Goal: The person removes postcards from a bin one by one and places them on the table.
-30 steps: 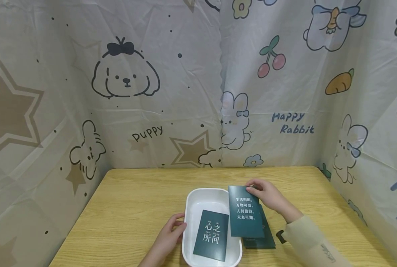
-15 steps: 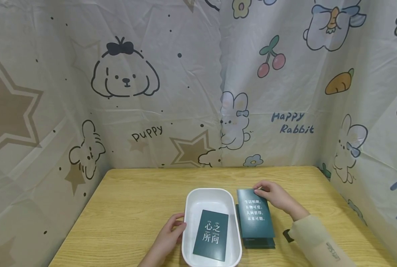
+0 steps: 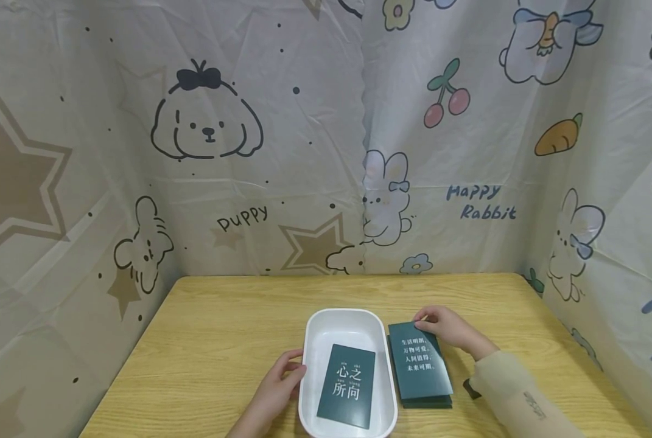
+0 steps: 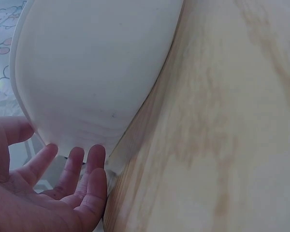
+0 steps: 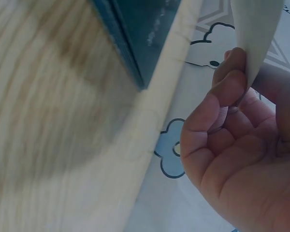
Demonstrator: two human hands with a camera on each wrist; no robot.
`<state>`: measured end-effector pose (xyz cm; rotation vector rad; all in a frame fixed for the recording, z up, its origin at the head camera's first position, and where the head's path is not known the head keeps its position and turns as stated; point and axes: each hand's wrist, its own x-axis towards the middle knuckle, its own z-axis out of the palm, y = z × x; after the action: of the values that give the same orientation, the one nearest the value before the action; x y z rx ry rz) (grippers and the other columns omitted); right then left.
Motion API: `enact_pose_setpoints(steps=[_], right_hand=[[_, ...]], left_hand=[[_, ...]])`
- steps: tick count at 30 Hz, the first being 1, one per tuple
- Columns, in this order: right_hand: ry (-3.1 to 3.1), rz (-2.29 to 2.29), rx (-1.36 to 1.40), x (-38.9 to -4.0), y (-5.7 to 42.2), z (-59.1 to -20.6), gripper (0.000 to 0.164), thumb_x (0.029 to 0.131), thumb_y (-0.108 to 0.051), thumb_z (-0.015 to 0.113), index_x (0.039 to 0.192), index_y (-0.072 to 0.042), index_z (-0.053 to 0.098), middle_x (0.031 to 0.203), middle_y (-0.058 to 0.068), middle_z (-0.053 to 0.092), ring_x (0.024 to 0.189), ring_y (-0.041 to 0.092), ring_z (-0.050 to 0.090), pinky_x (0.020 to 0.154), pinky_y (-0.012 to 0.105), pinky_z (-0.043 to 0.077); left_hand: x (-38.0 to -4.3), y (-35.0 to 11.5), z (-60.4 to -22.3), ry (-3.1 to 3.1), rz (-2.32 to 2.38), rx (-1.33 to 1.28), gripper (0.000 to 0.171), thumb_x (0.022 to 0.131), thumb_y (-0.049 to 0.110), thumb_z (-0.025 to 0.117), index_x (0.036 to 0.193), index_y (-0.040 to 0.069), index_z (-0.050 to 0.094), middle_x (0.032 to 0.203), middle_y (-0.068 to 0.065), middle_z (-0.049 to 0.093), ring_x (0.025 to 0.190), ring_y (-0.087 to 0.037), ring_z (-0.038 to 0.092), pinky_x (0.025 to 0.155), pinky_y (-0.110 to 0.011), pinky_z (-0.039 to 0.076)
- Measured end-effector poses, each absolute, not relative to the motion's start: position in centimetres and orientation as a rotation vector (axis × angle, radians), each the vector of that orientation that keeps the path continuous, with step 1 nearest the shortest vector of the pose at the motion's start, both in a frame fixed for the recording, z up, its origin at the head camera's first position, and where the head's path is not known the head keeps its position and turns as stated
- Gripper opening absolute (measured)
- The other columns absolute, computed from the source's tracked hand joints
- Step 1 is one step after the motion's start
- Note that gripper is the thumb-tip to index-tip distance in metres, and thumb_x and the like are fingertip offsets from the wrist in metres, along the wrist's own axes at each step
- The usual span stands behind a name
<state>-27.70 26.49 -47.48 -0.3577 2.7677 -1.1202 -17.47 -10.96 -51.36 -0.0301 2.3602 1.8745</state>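
Observation:
My right hand (image 3: pixel 453 328) pinches the top edge of a dark green card (image 3: pixel 420 371) with white Chinese lettering, above similar green cards (image 3: pixel 427 402) stacked right of the tray. In the right wrist view the card's pale underside (image 5: pixel 255 29) shows between thumb and fingers, while the stack's teal corner (image 5: pixel 142 63) lies on the table. A white plastic tray (image 3: pixel 316 328) stands in the middle, with another green card (image 3: pixel 347 410) lying inside it. My left hand (image 3: pixel 278 380) touches the tray's left side; its fingertips (image 4: pixel 76 153) rest on the outer wall (image 4: pixel 96 72).
A yellow wood-grain table (image 3: pixel 221 328) carries everything. Behind it and at both sides hangs a pale curtain (image 3: pixel 304 121) printed with cartoon animals. A small black thing (image 3: pixel 470 389) shows by the right sleeve.
The right hand has carried the pinched card from over the tray's right rim to the right, then lowered it toward the stack. The left hand and tray have stayed put.

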Motion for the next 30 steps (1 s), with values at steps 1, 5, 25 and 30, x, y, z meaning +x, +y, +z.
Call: enact_pose_setpoints(steps=[1,5,25,30], right_hand=[[2.766,-1.120,-0.350,-27.8,26.5,-47.6,0.014,0.092,-0.025,0.061,0.095,-0.014,0.067,0.093,0.004,0.065,0.082,0.018,0.056,0.078,0.043,0.048],[2.768,-1.117,-0.359,-28.0,26.4,-48.1,0.012,0.091,-0.023,0.062,0.093,-0.012,0.067,0.088,0.004,0.066,0.079,0.016,0.056,0.077,0.042,0.047],[2.855,-0.992,-0.345,-28.4,25.7,-49.2,0.007,0.089,-0.019,0.064,0.088,-0.012,0.066,0.082,0.002,0.063,0.074,0.015,0.053,0.070,0.038,0.046],[2.888,-0.951,-0.343,-28.3,25.4,-49.1,0.005,0.088,-0.017,0.066,0.087,-0.013,0.067,0.081,0.002,0.062,0.074,0.016,0.051,0.070,0.038,0.046]], left_hand=[[-17.5,-11.0,-51.3,2.359,1.873,-0.029,0.044,0.094,0.031,0.056,0.134,0.012,0.050,0.113,-0.018,0.058,0.084,-0.020,0.062,0.074,-0.038,0.056],[-17.5,-11.0,-51.3,2.358,1.860,-0.025,0.044,0.095,0.031,0.055,0.134,0.012,0.050,0.115,-0.018,0.058,0.084,-0.020,0.062,0.074,-0.039,0.056],[-17.3,-11.0,-51.2,2.347,1.874,-0.003,0.045,0.095,0.031,0.054,0.135,0.010,0.048,0.115,-0.020,0.058,0.081,-0.021,0.063,0.073,-0.039,0.056],[-17.3,-10.9,-51.1,2.350,1.870,-0.008,0.045,0.095,0.031,0.055,0.135,0.010,0.049,0.115,-0.020,0.058,0.081,-0.020,0.063,0.073,-0.039,0.056]])
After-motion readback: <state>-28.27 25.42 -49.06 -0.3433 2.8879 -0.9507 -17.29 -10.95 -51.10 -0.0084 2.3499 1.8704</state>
